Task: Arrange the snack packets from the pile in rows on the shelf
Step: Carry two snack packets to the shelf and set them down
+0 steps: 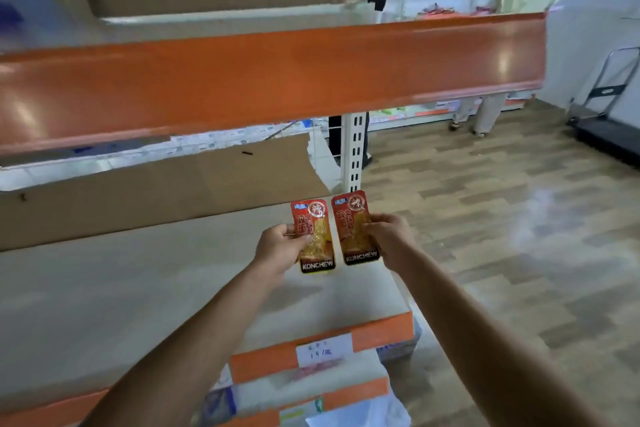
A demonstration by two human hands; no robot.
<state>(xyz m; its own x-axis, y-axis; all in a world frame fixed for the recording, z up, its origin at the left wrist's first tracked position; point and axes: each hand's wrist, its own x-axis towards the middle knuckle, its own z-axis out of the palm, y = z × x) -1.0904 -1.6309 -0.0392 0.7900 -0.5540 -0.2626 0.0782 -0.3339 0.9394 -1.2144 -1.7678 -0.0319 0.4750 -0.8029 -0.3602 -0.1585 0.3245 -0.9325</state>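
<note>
**Step in hand: placement.** The left grip [280, 246] pinches one snack packet [313, 239] by its left edge, with the thumb on the printed face. The right grip [388, 236] pinches a second packet [355, 229] by its right edge. Both packets are held upright, faces toward the camera, side by side and just apart. They are above the far right part of the shelf [138, 288]. Whether their lower edges touch the shelf cannot be told.

**Progress (judgement):** early. No laid row shows on the part of the shelf in view, and the pile is not in view.

**Next move calls for:**
1. Lower both packets to the shelf surface near its right end.
2. Keep the edges parallel and the faces forward.
3. Release each grip without tipping its packet.

The packets look thin and flexible. They will probably fall flat unless leaned against the cardboard sheet [156, 191] at the far side.

**Containers:** none holds the packets. The lower tiers [349, 374], beneath the orange front edge [381, 329], carry blurred goods that cannot be identified.
</note>
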